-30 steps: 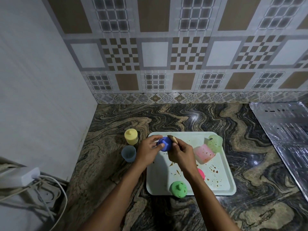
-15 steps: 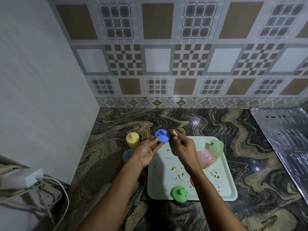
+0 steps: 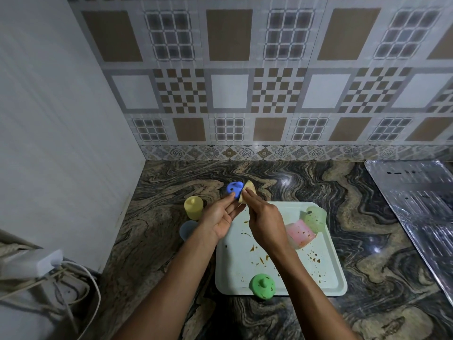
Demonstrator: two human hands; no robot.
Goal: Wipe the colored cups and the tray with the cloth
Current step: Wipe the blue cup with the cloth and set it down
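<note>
Head view: left hand (image 3: 220, 218) holds dark-spotted blue cup (image 3: 233, 188), right hand (image 3: 265, 222) pinches tan cloth (image 3: 249, 189).

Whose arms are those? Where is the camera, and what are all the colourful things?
Those are a person's two bare arms, not a machine. The camera sits on the person's head and looks down, so you see what they see. The left hand holds a small blue plastic cup at its fingertips. The right hand pinches a folded yellowish cloth right beside it. Below is a pale rectangular tray with brown spots, on a swirly marble counter. The tray holds a green cup, a see-through pink cup on its side and a pale green cup. Beside the tray stand a yellow cup and a greyish-blue cup.
</note>
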